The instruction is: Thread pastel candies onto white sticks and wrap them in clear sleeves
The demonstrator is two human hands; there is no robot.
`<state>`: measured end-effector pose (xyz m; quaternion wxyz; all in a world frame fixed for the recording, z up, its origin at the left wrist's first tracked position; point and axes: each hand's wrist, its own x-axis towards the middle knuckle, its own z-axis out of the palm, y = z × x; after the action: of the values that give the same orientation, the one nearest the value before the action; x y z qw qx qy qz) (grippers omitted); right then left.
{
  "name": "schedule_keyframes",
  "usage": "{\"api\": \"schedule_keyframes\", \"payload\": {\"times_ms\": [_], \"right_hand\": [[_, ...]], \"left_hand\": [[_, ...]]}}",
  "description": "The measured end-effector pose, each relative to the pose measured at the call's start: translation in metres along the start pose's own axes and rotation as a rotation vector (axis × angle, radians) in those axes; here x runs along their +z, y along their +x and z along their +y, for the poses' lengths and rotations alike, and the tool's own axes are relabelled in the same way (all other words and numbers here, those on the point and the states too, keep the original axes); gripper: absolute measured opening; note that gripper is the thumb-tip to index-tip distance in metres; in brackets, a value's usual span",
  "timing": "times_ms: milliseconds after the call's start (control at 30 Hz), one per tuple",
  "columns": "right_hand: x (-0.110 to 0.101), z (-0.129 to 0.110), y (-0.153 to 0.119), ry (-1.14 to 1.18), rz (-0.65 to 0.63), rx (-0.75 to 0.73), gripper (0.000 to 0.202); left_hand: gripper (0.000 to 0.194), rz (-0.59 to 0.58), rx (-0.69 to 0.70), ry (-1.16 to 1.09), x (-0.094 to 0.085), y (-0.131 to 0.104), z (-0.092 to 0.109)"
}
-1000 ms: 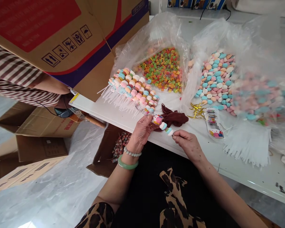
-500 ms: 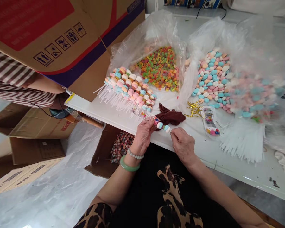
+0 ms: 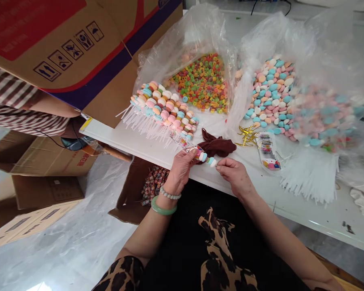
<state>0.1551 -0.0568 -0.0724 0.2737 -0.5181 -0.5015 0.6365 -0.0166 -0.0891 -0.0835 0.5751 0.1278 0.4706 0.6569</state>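
My left hand [image 3: 181, 173] is closed on a small printed clear plastic bag [image 3: 179, 140], pinching it between thumb and fingers. Out of the bag's near end pokes a candy skewer [image 3: 208, 159] with white, blue and green sweets. My right hand [image 3: 235, 173] pinches at the skewer's outer end; the stick itself is too thin to make out. Just behind the hands lies a dark brown cloth [image 3: 220, 146]. Further back on the left is a pile of finished candy skewers [image 3: 166, 108] with white sticks pointing toward the table edge.
Clear bags of gummy rings [image 3: 203, 83] and pastel sweets [image 3: 271, 95] stand behind. Gold twist ties [image 3: 247, 135], flat printed bags [image 3: 269, 151] and white sticks [image 3: 311, 176] lie right. A big carton [image 3: 109, 68] stands left; an open box [image 3: 129, 202] of packed sweets sits below. Another person's arm [image 3: 48, 106] shows left.
The right hand has turned, its fingers stretching further toward the skewer's end, and the gap to the sweets has narrowed. The left hand keeps its hold on the bag. The view has shifted slightly.
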Motion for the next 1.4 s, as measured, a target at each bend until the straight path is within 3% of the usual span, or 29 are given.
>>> {"api": "schedule_keyframes", "payload": {"times_ms": [100,167,267,433,600,667,833,967,1100,1400], "right_hand": [[0.009,0.004,-0.005,-0.379,0.136,-0.343,0.016],[0.012,0.006,-0.006,-0.525,0.159,-0.45,0.016],[0.009,0.008,-0.002,-0.514,0.139,-0.401,0.015],[0.004,0.008,0.006,-0.24,0.018,-0.14,0.014],[0.013,0.005,0.009,0.083,-0.101,0.094,0.02],[0.016,0.005,0.009,0.156,-0.09,0.135,0.02],[0.017,0.008,0.007,0.171,0.044,-0.069,0.016],[0.015,0.009,0.006,0.074,-0.009,-0.119,0.015],[0.014,0.011,0.007,0.011,-0.039,-0.126,0.016],[0.008,0.011,-0.001,-0.664,0.224,-0.51,0.019]], "left_hand": [[0.031,0.02,0.009,-0.03,0.007,-0.001,-0.004],[0.032,0.021,-0.005,-0.043,0.009,-0.002,-0.005],[0.035,-0.005,-0.041,-0.045,0.005,-0.002,-0.003],[0.038,0.024,-0.016,0.081,-0.004,-0.003,-0.001],[0.036,0.018,0.02,0.084,0.008,-0.01,-0.008],[0.035,0.006,0.013,0.065,0.013,-0.013,-0.012],[0.032,-0.1,-0.075,0.091,0.011,-0.013,-0.015],[0.032,-0.147,-0.066,0.001,0.006,-0.005,0.004],[0.031,-0.119,-0.069,-0.141,0.005,0.005,0.023],[0.021,0.059,0.032,-0.173,0.007,0.004,0.016]]}}
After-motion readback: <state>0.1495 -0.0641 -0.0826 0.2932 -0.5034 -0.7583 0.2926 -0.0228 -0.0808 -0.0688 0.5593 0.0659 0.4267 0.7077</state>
